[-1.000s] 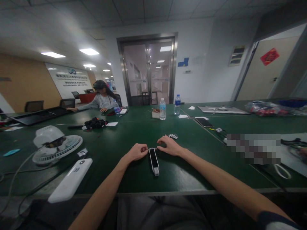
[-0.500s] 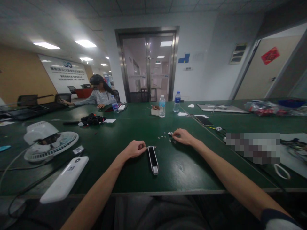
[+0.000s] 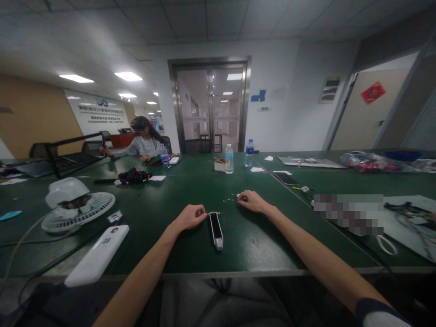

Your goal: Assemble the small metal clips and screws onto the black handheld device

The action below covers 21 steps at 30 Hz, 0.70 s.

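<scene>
A narrow white device with a dark inset face (image 3: 215,230) lies on the green table in front of me, its long side running away from me. My left hand (image 3: 191,217) rests at its far end, fingers curled in and fingertips at a thin crosspiece there. Whether they pinch a small part is too small to tell. My right hand (image 3: 252,201) is lowered to the tabletop further right, fingers bent together over small pieces; what is between the fingertips is hidden. Several small ring-like parts (image 3: 232,200) lie scattered just left of those fingers.
At left stand a white fan (image 3: 80,211) and a long white casing (image 3: 98,256) with cables. Two water bottles (image 3: 229,159) and a small box (image 3: 219,165) stand ahead. A person (image 3: 146,141) sits across the table. A dark phone-like slab (image 3: 285,178) and a board with wires (image 3: 413,222) lie right.
My right hand has shifted slightly left and covers some of the small parts that showed beneath it. The left hand stays by the device. The camera view has tilted up a little.
</scene>
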Motion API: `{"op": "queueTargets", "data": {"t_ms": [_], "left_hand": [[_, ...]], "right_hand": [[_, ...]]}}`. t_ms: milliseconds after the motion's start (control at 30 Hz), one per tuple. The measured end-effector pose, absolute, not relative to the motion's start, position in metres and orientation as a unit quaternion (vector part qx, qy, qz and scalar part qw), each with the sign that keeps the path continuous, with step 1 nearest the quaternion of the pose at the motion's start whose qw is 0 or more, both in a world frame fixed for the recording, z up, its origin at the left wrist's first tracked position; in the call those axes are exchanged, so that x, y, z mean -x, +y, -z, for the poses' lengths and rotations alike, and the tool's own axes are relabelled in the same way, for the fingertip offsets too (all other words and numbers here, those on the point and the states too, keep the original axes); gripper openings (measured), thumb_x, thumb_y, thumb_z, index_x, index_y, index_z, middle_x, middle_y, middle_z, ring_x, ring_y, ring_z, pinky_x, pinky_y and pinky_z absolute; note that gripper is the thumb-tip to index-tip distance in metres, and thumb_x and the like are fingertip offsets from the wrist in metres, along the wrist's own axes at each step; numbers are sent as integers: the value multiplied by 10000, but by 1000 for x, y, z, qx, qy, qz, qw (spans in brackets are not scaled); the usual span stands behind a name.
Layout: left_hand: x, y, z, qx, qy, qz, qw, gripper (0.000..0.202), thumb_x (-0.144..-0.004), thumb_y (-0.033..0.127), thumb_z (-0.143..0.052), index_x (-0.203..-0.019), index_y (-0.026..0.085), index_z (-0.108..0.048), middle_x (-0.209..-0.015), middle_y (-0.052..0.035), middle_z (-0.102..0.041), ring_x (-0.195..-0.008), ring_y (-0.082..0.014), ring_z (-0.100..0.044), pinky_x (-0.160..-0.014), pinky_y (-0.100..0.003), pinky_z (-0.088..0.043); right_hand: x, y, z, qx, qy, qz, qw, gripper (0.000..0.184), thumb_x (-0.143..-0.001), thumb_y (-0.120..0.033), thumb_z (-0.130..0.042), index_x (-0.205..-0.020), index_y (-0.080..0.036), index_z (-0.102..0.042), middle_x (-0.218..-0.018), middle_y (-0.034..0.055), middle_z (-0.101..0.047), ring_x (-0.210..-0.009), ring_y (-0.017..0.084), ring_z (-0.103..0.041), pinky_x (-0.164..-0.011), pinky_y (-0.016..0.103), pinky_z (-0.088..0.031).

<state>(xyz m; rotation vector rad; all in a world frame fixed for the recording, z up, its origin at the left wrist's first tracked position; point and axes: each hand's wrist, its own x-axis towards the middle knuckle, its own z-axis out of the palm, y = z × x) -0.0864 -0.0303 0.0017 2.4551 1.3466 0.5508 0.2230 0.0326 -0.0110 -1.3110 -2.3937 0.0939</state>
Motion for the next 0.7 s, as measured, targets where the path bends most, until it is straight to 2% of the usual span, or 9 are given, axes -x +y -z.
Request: {"op": "queueTargets", "data": {"t_ms": [67, 167, 500, 700], "left_hand": [[87, -30, -2, -851, 466, -189, 149, 331, -842, 440, -463, -844, 152, -625, -660, -3, -563, -585, -129, -483, -547, -238, -352], [88, -28, 0, -849, 468, -183, 165, 344, -843, 457, -463, -860, 154, -624, -688, -6, -572, -597, -130, -488, -555, -239, -362], [87, -24, -2, -853, 464, -161, 176, 351, -855, 456, -456, -883, 146, -619, -712, -12, -584, -606, -128, -495, -566, -244, -375], [87, -23, -1, -852, 466, -168, 170, 343, -845, 459, -464, -861, 155, -622, -702, -10, -591, -604, -130, -501, -560, -243, -364]], "right_hand": [[-226, 35, 13, 474, -853, -7, 219, 218, -841, -218, -509, -964, -169, -682, -916, 69, -651, -860, 169, -573, -787, 254, -411], [-228, 40, 16, 466, -864, -3, 189, 234, -855, -211, -509, -1018, -192, -678, -971, 74, -634, -923, 175, -556, -839, 264, -398], [-227, 43, 16, 453, -881, 30, 137, 200, -871, -263, -514, -921, -193, -695, -918, 84, -630, -884, 186, -553, -778, 252, -397], [-228, 40, 9, 452, -878, 21, 157, 183, -861, -243, -523, -915, -178, -685, -927, 83, -635, -893, 180, -564, -791, 250, -401]]}}
